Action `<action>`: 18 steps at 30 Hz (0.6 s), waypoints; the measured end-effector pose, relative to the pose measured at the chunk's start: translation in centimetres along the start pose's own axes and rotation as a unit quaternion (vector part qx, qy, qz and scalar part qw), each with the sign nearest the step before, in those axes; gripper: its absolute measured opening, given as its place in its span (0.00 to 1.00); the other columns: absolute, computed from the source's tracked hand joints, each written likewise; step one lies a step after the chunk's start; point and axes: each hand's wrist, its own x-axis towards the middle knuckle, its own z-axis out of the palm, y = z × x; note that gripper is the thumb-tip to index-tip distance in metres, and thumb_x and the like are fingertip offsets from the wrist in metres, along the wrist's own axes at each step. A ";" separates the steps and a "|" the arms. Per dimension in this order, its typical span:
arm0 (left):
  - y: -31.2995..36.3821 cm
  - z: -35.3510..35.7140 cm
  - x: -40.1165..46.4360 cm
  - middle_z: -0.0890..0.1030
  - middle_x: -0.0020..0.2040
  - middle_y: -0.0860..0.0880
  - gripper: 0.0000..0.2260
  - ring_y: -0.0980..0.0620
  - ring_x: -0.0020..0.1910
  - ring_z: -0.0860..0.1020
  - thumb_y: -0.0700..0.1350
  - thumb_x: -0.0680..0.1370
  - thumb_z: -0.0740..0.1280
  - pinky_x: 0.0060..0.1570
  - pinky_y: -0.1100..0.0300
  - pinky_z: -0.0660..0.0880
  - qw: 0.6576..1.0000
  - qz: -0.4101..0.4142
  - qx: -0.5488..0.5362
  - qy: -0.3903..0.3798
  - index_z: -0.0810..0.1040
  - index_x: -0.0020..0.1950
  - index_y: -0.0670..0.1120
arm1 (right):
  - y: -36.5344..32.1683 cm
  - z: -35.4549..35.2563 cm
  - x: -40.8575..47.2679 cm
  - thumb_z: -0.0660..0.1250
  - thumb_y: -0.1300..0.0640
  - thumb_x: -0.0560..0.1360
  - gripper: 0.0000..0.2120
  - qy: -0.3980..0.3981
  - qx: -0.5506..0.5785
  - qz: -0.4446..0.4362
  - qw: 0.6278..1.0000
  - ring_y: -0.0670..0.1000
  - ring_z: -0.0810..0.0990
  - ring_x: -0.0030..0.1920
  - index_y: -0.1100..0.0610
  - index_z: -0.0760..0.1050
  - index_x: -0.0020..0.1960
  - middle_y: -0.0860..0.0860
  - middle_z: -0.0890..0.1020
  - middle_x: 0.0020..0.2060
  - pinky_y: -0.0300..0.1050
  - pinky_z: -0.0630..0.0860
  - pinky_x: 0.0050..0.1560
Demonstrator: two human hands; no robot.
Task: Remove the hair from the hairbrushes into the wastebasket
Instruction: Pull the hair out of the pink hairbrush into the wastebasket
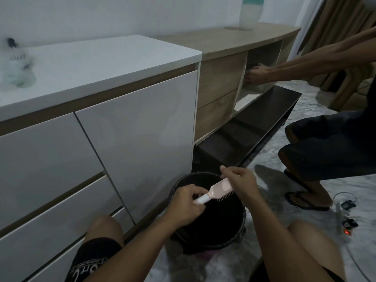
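Head view: right hand (240, 181) hides the hairbrush (218, 190) head's far end.

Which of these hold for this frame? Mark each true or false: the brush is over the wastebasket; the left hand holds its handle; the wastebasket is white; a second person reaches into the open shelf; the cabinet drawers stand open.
1. The pink hairbrush is held over the wastebasket. True.
2. The left hand grips its white handle. True.
3. The wastebasket is white. False: it is black.
4. A second person's hand reaches into the open wooden shelf. True.
5. The white cabinet drawers stand open. False: they are closed.
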 end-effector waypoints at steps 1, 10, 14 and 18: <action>0.0 -0.2 0.2 0.75 0.40 0.59 0.17 0.58 0.41 0.77 0.39 0.69 0.72 0.41 0.64 0.70 1.000 0.005 0.012 -0.007 0.84 0.56 0.52 | 0.2 0.1 0.1 0.69 0.44 0.74 0.16 -0.011 -0.098 -0.038 0.994 0.52 0.80 0.53 0.55 0.86 0.39 0.52 0.84 0.50 0.49 0.75 0.52; 0.2 -1.4 0.7 0.76 0.40 0.58 0.18 0.53 0.44 0.79 0.38 0.68 0.70 0.42 0.61 0.72 0.998 0.011 0.056 0.001 0.85 0.54 0.53 | 0.5 0.3 0.1 0.56 0.40 0.78 0.24 0.014 -0.149 -0.079 0.986 0.51 0.79 0.52 0.49 0.84 0.35 0.41 0.81 0.42 0.58 0.73 0.58; -0.1 -1.6 0.5 0.79 0.41 0.55 0.17 0.53 0.43 0.80 0.39 0.67 0.69 0.43 0.59 0.75 0.999 -0.003 0.044 0.007 0.86 0.53 0.54 | 0.3 -0.6 0.3 0.55 0.42 0.81 0.23 0.038 -0.078 0.009 0.996 0.54 0.79 0.50 0.50 0.83 0.39 0.52 0.83 0.45 0.51 0.73 0.52; 0.2 -1.6 0.4 0.78 0.30 0.60 0.14 0.62 0.29 0.76 0.42 0.68 0.71 0.33 0.64 0.71 0.998 -0.057 -0.016 -0.007 0.86 0.51 0.54 | -0.3 -0.3 -0.1 0.67 0.48 0.77 0.10 -0.046 0.094 0.082 0.991 0.57 0.78 0.59 0.53 0.80 0.52 0.52 0.81 0.50 0.56 0.75 0.59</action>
